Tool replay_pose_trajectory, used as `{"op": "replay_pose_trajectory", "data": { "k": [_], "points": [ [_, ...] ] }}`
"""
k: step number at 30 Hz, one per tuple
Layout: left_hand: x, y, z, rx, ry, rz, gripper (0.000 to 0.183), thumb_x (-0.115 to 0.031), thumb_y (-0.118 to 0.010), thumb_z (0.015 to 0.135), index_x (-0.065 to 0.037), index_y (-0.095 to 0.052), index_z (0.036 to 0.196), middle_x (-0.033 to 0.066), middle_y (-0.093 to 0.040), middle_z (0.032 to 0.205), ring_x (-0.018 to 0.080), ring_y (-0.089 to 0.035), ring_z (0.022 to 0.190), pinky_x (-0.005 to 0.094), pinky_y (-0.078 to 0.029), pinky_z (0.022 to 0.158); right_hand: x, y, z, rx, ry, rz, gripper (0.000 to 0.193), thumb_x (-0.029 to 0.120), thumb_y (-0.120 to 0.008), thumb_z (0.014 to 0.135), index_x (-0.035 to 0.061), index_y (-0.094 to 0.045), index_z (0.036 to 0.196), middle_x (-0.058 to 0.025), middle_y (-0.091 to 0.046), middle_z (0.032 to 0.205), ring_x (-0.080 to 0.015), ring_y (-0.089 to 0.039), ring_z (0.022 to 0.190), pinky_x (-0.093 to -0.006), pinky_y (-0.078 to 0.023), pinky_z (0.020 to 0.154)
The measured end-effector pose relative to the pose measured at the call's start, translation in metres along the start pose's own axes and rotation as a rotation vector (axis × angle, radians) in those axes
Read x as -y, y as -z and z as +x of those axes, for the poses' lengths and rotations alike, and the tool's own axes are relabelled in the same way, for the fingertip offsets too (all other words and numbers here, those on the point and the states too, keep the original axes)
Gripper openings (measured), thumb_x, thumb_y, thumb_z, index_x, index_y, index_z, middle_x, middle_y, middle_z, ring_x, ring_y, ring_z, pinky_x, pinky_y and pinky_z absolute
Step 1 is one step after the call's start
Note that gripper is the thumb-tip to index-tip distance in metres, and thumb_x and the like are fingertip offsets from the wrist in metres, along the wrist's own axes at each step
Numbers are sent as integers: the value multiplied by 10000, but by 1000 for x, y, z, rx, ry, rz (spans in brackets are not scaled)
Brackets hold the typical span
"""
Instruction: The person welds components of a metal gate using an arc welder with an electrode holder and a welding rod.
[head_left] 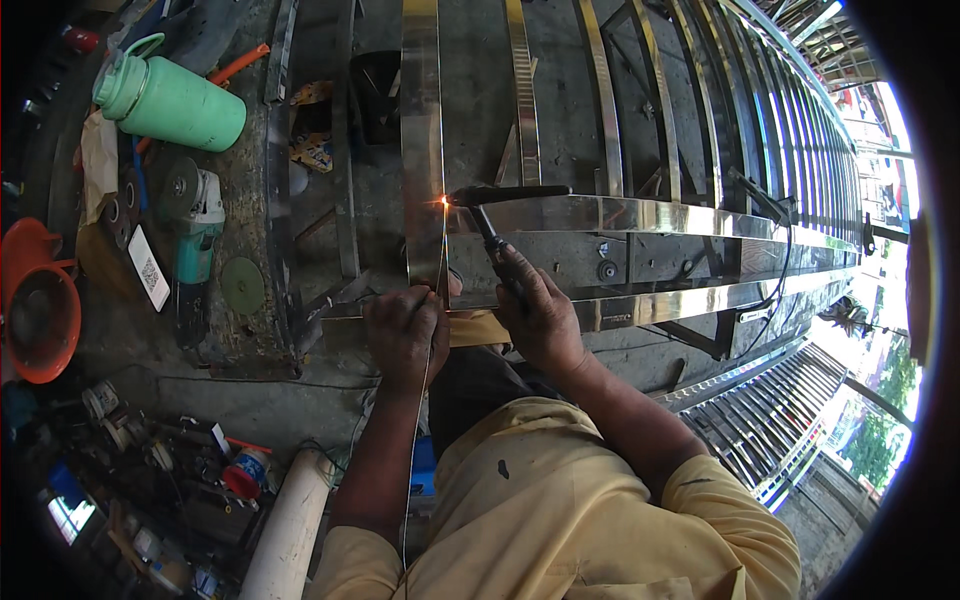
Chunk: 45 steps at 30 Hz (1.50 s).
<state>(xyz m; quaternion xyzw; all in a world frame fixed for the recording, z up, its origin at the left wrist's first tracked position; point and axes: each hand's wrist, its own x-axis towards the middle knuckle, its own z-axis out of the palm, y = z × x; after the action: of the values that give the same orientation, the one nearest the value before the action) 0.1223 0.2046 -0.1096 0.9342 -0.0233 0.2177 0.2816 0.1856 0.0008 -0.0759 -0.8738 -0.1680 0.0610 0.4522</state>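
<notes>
Down near the yellow shirt, the left hand was clenched around a thin filler wire, and the right hand just beside it gripped the welding torch tight. Ahead of both hands, the wire tip and the torch tip met at a bright spark on the shiny steel frame. Left of the left hand lay an angle grinder and a loose disc. Farther off on that side sat a green jug and an orange funnel.
</notes>
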Motion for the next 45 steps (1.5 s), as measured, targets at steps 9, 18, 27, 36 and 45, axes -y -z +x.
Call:
{"op": "replay_pose_trajectory", "data": {
  "k": [9, 18, 27, 36, 45],
  "points": [
    [-3, 3, 3, 27, -4, 51, 139, -101, -748, 874, -70, -706, 1003, 78, -695, 1101, 300, -648, 988, 472, -478, 902, -3, 5, -2, 57, 6, 90, 765, -31, -731, 936, 134, -451, 1628, -179, -710, 1232, -295, -755, 1017, -361, -610, 848],
    [3, -3, -3, 0, 5, -3, 139, -67, -775, 883, -71, -704, 1003, 87, -706, 1086, 314, -663, 975, 479, -488, 895, 0, -1, -1, -24, -11, 19, 630, 43, -734, 969, 122, -533, 1561, -173, -729, 1113, -387, -748, 916, -445, -611, 752],
    [0, -2, -1, 9, -5, 55, 138, -127, -758, 898, -88, -707, 1019, 71, -704, 1094, 300, -652, 997, 467, -479, 909, -5, 3, -2, 32, 32, 95, 720, -42, -690, 957, 114, -460, 1621, -187, -701, 1321, -278, -758, 1102, -363, -621, 889],
    [3, -2, -1, -11, -22, 13, 164, -78, -784, 876, -76, -704, 1019, 82, -703, 1090, 314, -656, 981, 477, -492, 871, 0, 1, 0, -16, 22, 39, 612, 45, -714, 985, 120, -531, 1564, -177, -736, 1126, -379, -755, 913, -442, -617, 745],
    [-1, 0, 0, 24, 1, 49, 147, -93, -768, 881, -79, -698, 1010, 73, -700, 1123, 300, -652, 1001, 475, -483, 909, -1, 5, -4, 57, -22, 59, 638, -3, -689, 982, 95, -497, 1582, -195, -715, 1264, -323, -766, 1069, -385, -618, 874]
  ]
}}
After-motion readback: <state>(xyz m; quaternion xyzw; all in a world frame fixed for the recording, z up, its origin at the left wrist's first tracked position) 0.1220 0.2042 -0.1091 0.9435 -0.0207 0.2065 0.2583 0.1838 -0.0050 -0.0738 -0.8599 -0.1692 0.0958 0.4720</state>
